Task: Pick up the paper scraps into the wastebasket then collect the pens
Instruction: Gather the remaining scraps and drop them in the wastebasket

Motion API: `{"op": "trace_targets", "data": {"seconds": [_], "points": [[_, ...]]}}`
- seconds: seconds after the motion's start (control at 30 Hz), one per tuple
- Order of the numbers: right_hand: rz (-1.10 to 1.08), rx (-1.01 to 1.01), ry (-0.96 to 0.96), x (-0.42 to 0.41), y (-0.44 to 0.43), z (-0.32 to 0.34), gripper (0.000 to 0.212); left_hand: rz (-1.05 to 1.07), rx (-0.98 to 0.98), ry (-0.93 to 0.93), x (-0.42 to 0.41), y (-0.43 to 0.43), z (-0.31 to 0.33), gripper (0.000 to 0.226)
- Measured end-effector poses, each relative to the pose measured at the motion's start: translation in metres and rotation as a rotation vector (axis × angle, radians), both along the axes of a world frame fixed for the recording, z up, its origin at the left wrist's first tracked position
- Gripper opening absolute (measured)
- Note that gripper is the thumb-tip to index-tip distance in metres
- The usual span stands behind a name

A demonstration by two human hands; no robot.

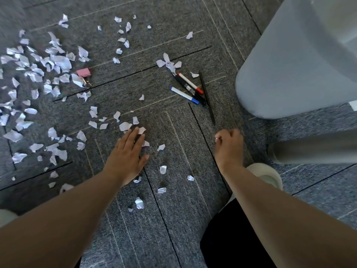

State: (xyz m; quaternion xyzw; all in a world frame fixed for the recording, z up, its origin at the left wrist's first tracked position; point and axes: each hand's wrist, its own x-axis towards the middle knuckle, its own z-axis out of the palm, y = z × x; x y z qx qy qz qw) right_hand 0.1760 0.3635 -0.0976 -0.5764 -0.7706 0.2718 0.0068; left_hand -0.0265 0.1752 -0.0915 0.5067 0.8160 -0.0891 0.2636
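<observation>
White paper scraps (pixel 58 62) lie across the grey carpet (pixel 173 219), densest at the far left, with loose pieces directly under and just beyond the left hand (pixel 128 153), which is spread flat and holds nothing. The right hand (pixel 229 144) is curled closed, contents not discernible. It is nearer the wastebasket (pixel 293 60) at far right and the pens (pixel 191 89), whose long axes run near-to-far just ahead of it.

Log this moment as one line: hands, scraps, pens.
left hand: flat over scraps | right hand: fist, contents unseen | pens: on carpet, untouched | wastebasket: right
</observation>
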Motion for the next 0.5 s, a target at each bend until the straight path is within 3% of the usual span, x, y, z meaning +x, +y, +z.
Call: {"op": "trace_targets", "data": {"seconds": [0.1,0.3,0.5], "points": [[0.034,0.043,-0.076,0.005,0.002,0.001,0.016,-0.002,0.027,0.000,-0.003,-0.011,-0.002,0.069],[-0.021,-0.006,-0.011,-0.004,0.001,0.008,0.014,0.009,0.053,-0.014,-0.002,-0.018,-0.004,0.069],[0.304,0.006,0.215,-0.068,-0.049,0.027,0.015,0.013,0.059,-0.004,-0.007,-0.034,-0.002,0.067]]}}
